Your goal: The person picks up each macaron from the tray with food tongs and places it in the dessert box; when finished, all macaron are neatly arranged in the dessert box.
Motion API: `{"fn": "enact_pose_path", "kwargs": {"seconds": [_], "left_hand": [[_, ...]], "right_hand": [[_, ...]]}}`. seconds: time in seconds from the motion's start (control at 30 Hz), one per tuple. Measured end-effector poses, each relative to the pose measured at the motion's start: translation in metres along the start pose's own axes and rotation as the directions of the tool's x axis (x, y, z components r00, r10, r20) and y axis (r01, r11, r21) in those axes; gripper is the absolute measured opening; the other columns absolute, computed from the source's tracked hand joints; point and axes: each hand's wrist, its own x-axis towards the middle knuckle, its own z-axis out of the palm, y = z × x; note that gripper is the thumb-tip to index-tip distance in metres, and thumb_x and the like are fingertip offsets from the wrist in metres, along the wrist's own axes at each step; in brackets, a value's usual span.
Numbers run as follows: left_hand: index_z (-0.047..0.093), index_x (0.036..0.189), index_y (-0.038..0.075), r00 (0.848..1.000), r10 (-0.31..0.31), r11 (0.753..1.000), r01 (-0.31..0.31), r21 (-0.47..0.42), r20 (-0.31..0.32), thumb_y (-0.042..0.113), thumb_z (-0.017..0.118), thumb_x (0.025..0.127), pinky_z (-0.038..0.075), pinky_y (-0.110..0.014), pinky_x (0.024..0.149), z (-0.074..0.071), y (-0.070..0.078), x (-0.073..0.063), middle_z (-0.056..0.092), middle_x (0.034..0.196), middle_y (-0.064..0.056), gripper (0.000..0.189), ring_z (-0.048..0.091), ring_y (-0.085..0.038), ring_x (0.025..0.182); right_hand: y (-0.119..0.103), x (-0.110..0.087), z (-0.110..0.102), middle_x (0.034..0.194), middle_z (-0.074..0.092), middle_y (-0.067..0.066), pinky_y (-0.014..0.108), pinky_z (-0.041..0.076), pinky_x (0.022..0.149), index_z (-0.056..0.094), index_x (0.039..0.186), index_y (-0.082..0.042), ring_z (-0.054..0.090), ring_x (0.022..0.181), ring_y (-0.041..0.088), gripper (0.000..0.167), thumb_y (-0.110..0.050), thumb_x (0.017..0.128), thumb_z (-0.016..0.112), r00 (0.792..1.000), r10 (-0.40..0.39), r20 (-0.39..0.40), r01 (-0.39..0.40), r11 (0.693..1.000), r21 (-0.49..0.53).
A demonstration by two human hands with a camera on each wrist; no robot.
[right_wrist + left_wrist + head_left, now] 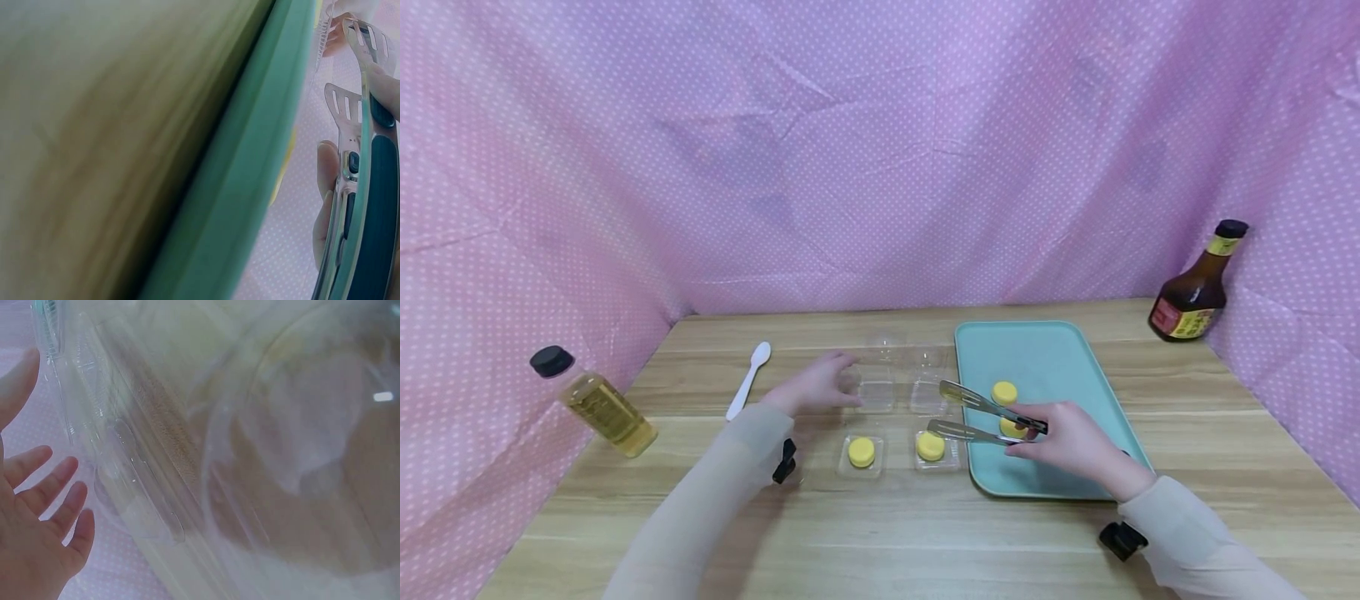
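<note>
Metal tongs point(976, 400) over the left edge of teal tray point(1060, 358), arms apart, gripped in right hand point(1075, 442). Yellow discs point(1004, 392): two on tray, two in clear boxes point(850, 469) left of it. Left hand point(820, 385) loosely spread beside another clear box, contact unclear. White spoon point(748, 381) farther left; dark bottle point(1191, 300) far right.

Two hands point(1069, 440), one pair of tongs point(973, 400), one tray point(1037, 343), two bottles point(1187, 302), two black wrist devices point(784, 462) and one white spoon point(747, 383) appear at one table point(865, 542) with four visible yellow discs point(861, 452); at least two clear plastic containers point(876, 395) are seen, their full number unclear.
</note>
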Motion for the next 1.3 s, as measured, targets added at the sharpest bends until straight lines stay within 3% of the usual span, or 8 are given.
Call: {"fn": "enact_pose_path", "kwargs": {"seconds": [0.37,0.7,1.0,1.3], "left_hand": [[0.042,0.141,0.007,0.999,0.044,0.991,-0.042,0.124,-0.009,0.038,0.076,0.078,0.015,-0.060,0.113,0.004,-0.003,0.006,0.048,0.141,-0.010,0.078,0.030,-0.035,0.137],[0.045,0.139,0.005,0.997,0.075,0.985,-0.072,0.160,-0.012,0.039,0.075,0.078,0.016,-0.062,0.112,0.009,-0.005,0.010,0.046,0.142,-0.013,0.076,0.032,-0.036,0.135],[0.047,0.137,0.005,0.998,0.069,0.983,-0.066,0.169,-0.014,0.040,0.076,0.078,0.016,-0.062,0.111,0.009,-0.004,0.011,0.047,0.142,-0.014,0.075,0.032,-0.037,0.135],[0.046,0.138,0.005,1.000,0.019,0.989,-0.019,0.144,0.002,0.039,0.076,0.078,0.014,-0.057,0.115,0.008,0.000,0.011,0.046,0.143,-0.012,0.075,0.029,-0.035,0.138]], "right_hand": [[0.004,-0.002,-0.003,0.081,0.068,-0.004,0.018,0.042,0.051,0.065,0.118,0.000,0.051,0.062,-0.002,0.056,-0.028,0.071,0.082,1.000,0.011,0.001,-0.011,1.000,-0.023],[0.002,-0.004,-0.009,0.082,0.069,-0.002,0.019,0.041,0.049,0.064,0.118,0.001,0.051,0.062,-0.002,0.058,-0.030,0.072,0.081,1.000,-0.007,-0.003,0.007,1.000,-0.022],[0.006,-0.003,-0.013,0.082,0.069,-0.001,0.019,0.041,0.049,0.065,0.117,0.002,0.051,0.062,-0.003,0.057,-0.028,0.072,0.082,0.999,-0.020,-0.027,0.019,0.999,-0.038],[0.015,-0.002,-0.028,0.074,0.064,-0.005,0.019,0.040,0.047,0.065,0.116,0.002,0.047,0.060,-0.003,0.056,-0.027,0.071,0.082,0.998,-0.041,-0.050,0.038,0.997,-0.066]]}}
